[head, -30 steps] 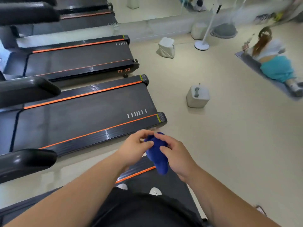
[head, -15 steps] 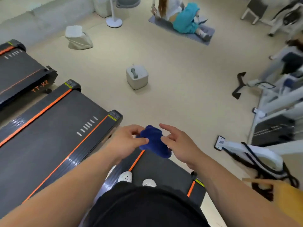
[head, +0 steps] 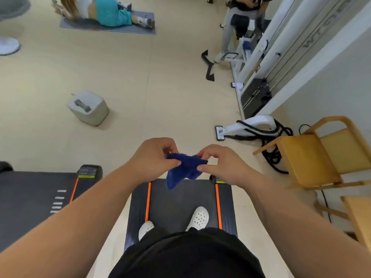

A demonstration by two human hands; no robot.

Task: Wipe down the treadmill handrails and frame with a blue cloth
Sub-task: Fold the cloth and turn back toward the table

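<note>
A dark blue cloth (head: 184,170) hangs between both hands at the centre of the head view, partly spread, with one corner drooping. My left hand (head: 154,157) pinches its left edge and my right hand (head: 220,163) pinches its right edge. Below them lies the black treadmill (head: 180,201) with orange side stripes, on whose belt I stand in white shoes. No handrail shows in this view.
A second treadmill (head: 40,193) lies at the left. A grey box with a handle (head: 88,107) sits on the beige floor. A wooden chair (head: 317,157) and a white cable machine (head: 255,93) stand at the right. One person lies on a mat (head: 108,27); another stands far right.
The view has swung right, off the row of treadmills toward the chair and cable machine. The bunched cloth has been pulled wider between my two hands.
</note>
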